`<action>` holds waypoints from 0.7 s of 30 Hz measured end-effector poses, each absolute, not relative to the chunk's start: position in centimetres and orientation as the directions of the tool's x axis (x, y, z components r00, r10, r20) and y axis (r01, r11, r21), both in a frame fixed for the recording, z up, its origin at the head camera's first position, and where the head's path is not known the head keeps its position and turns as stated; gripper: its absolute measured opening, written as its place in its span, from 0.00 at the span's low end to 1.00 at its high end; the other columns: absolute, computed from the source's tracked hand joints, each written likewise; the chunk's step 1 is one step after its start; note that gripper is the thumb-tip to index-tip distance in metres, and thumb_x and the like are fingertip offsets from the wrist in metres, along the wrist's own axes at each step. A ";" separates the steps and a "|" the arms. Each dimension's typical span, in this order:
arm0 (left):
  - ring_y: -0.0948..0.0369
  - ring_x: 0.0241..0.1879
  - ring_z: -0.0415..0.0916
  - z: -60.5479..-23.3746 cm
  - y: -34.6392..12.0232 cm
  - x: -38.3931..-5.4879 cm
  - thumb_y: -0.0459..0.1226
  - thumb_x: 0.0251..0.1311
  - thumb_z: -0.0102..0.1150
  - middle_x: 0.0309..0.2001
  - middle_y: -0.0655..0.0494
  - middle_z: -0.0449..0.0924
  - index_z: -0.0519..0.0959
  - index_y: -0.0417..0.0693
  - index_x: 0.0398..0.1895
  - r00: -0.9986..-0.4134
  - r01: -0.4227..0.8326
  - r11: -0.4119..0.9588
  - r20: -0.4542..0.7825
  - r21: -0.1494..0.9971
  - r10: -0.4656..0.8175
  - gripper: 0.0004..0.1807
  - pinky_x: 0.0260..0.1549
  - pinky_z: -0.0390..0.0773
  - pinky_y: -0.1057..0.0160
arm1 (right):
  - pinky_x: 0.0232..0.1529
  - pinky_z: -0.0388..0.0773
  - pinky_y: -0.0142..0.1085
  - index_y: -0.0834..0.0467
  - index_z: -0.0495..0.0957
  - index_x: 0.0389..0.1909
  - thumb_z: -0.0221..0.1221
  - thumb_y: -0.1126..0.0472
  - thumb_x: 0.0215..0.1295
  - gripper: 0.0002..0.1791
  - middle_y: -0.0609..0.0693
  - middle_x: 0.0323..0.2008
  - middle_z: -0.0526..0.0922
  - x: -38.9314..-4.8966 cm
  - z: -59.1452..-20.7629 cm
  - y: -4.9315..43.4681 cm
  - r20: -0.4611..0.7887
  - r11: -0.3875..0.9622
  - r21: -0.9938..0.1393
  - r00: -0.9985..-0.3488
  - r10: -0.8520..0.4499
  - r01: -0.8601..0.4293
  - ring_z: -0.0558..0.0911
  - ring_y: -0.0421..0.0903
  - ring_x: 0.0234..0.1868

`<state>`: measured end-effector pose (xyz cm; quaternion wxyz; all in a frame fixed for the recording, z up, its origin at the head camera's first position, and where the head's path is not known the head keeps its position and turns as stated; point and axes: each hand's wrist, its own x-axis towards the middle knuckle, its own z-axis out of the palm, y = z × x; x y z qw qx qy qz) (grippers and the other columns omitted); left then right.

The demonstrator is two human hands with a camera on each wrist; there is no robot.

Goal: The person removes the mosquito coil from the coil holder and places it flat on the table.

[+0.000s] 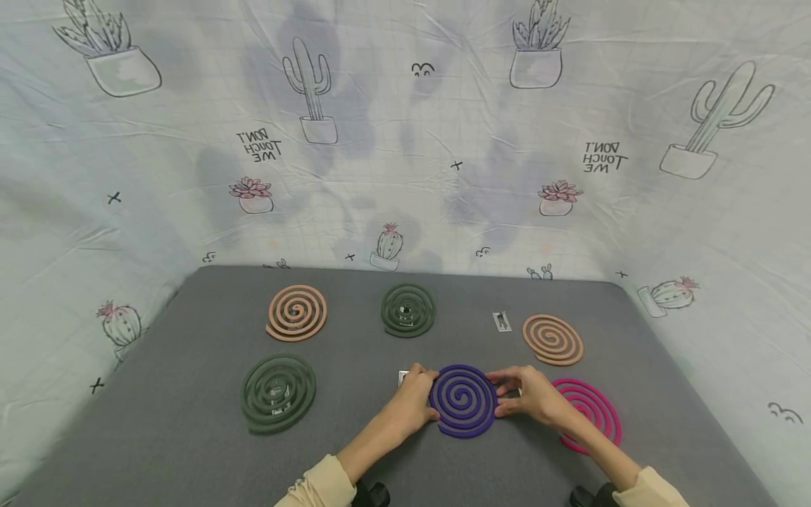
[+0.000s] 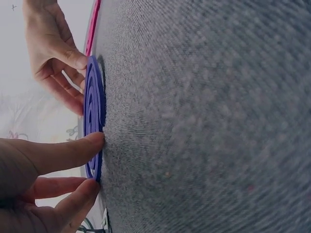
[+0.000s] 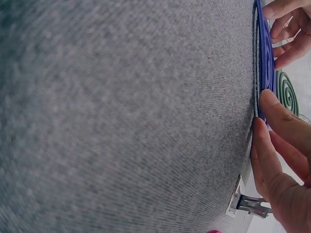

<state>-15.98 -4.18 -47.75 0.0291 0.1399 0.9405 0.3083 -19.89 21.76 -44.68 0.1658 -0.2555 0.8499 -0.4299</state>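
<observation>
A purple mosquito coil (image 1: 463, 401) is held between both hands at the front middle of the grey table, close to its surface. My left hand (image 1: 412, 399) grips the coil's left edge with thumb and fingers, also seen in the left wrist view, where the fingertips (image 2: 92, 187) touch the rim. On the opposite edge my right hand (image 1: 529, 396) grips it the same way. Whether the coil touches the table is hard to tell. A small metal stand (image 1: 402, 377) shows partly behind the left hand. Another metal stand (image 3: 249, 206) lies near the right hand.
A pink coil (image 1: 605, 415) lies partly under the right forearm. Green coils lie at front left (image 1: 247, 394) and back middle (image 1: 388, 310), orange coils at back left (image 1: 272, 313) and right (image 1: 573, 345). Another metal stand (image 1: 502, 322) sits at the back. A printed cloth (image 1: 405, 141) encloses the table.
</observation>
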 end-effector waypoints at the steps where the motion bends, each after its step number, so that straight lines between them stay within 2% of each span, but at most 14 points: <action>1: 0.42 0.55 0.82 -47.8 -4.2 -16.0 0.25 0.50 0.85 0.54 0.35 0.81 0.81 0.24 0.63 -0.961 0.239 0.775 0.026 0.585 0.276 0.35 0.62 0.87 0.48 | 0.42 0.88 0.27 0.79 0.81 0.58 0.79 0.76 0.53 0.31 0.70 0.52 0.89 -19.9 -44.7 21.7 -0.059 0.506 -0.809 -0.814 -0.578 -0.301 0.86 0.36 0.42; 9: 0.44 0.55 0.83 -50.2 -4.0 -16.8 0.28 0.47 0.88 0.52 0.37 0.82 0.82 0.25 0.61 -0.962 0.260 0.797 0.072 0.544 0.265 0.36 0.62 0.87 0.51 | 0.41 0.86 0.27 0.78 0.83 0.57 0.81 0.74 0.51 0.31 0.66 0.49 0.91 -20.0 -44.7 21.6 -0.037 0.532 -0.777 -0.818 -0.573 -0.337 0.86 0.34 0.39; 14: 0.44 0.54 0.83 -50.2 -3.9 -16.8 0.28 0.45 0.88 0.51 0.36 0.81 0.83 0.23 0.59 -0.958 0.279 0.803 0.100 0.527 0.268 0.36 0.60 0.88 0.51 | 0.40 0.85 0.26 0.78 0.83 0.58 0.80 0.74 0.52 0.31 0.65 0.48 0.90 -19.9 -44.6 21.7 -0.049 0.521 -0.792 -0.818 -0.573 -0.318 0.84 0.32 0.38; 21: 0.44 0.54 0.82 -49.1 -3.9 -16.6 0.28 0.50 0.86 0.52 0.37 0.80 0.82 0.25 0.62 -0.960 0.257 0.825 0.035 0.504 0.278 0.35 0.60 0.88 0.51 | 0.41 0.87 0.26 0.77 0.82 0.59 0.80 0.74 0.52 0.32 0.67 0.51 0.89 -19.9 -44.8 21.6 -0.050 0.524 -0.785 -0.810 -0.584 -0.330 0.84 0.31 0.38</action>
